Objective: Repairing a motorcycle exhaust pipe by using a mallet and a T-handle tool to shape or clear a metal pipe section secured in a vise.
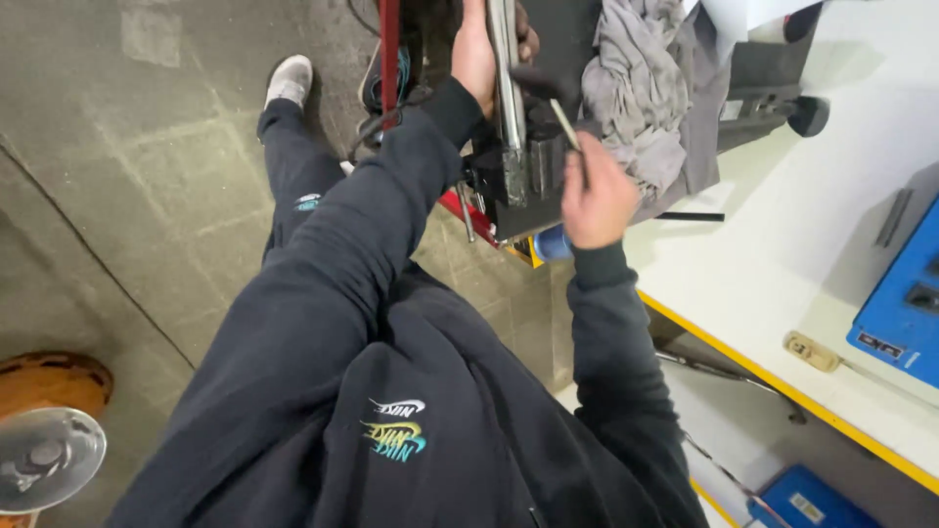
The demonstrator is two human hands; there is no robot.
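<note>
My left hand [476, 54] is wrapped around a shiny metal tube [506, 78] that runs down into a black vise-like clamp block [518, 176]. My right hand [597, 196] is closed on a thin metal hex-key tool [564, 122] whose tip points up at the top of the clamp. Both arms wear dark sleeves. The clamp hangs off the near corner of a white workbench [782, 264] with a yellow edge.
A grey rag [641, 88] lies on the bench behind the clamp. A blue box [905, 293] sits at the bench's right, another blue case [807, 499] below. A red frame bar [389, 49] stands left of the tube. Round orange and metal objects [49, 430] rest on the concrete floor.
</note>
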